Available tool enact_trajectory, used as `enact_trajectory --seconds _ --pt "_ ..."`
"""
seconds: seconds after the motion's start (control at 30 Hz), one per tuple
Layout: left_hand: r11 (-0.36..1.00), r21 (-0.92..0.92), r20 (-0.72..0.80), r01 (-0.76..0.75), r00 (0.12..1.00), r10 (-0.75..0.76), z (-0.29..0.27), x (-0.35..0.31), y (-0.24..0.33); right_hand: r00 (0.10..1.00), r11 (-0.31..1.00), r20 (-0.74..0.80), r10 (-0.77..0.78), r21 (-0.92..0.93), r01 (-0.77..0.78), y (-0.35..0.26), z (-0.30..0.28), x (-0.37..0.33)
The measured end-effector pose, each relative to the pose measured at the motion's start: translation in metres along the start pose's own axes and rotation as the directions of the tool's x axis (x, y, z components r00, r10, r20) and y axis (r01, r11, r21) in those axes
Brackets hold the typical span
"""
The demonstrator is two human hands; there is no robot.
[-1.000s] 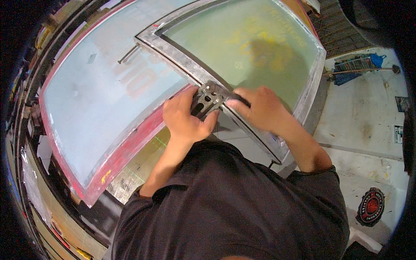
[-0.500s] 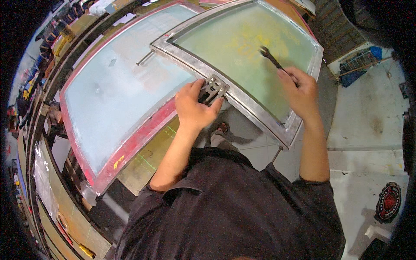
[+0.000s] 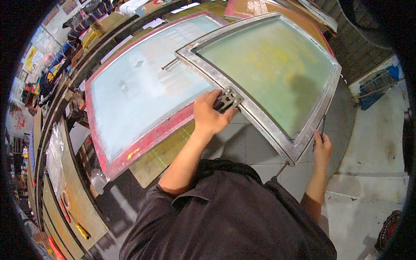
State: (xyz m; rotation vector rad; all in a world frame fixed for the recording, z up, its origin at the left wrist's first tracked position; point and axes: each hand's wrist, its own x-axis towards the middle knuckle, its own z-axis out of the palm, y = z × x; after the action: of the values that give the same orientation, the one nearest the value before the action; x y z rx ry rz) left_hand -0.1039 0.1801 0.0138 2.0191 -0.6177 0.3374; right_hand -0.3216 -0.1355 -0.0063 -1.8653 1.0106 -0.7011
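A metal screen-printing frame [image 3: 260,118] with translucent green-yellow mesh [image 3: 260,73] is held tilted in front of me. My left hand [image 3: 210,115] is closed around a metal clamp [image 3: 232,97] on the frame's near edge, thumb and fingers on either side. Beside the frame's right edge is my right hand [image 3: 322,151], its fingers closed round the thin dark brush [image 3: 324,123], which is partly hidden by the hand and frame. A red-edged screen frame [image 3: 147,149] with pale blue mesh lies behind, to the left, partly covered by the metal one.
A long dark rail [image 3: 60,100] curves along the left, with boards beside it. A yellow-handled tool [image 3: 83,232] rests on a board there. Below the frames is a grey tiled floor [image 3: 229,141]. A pale wall [image 3: 368,151] stands to the right.
My right hand has moved with the brush from over the green mesh to beside the frame's lower right edge. The left hand keeps its grip on the clamp; the whole view has shifted.
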Motion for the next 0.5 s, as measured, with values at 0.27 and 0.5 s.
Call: enact_trajectory --seconds 0.27,0.5 --pt "0.998 0.044 0.032 -0.033 0.999 0.032 -0.007 -0.001 0.003 0.984 0.861 -0.08 0.16 0.498 -0.1 -0.021 0.042 -0.019" --pt "0.999 -0.025 0.042 0.02 0.999 -0.019 -0.006 0.0 0.005 0.989 0.834 -0.083 0.125 0.549 -0.059 -0.006 0.045 -0.009"
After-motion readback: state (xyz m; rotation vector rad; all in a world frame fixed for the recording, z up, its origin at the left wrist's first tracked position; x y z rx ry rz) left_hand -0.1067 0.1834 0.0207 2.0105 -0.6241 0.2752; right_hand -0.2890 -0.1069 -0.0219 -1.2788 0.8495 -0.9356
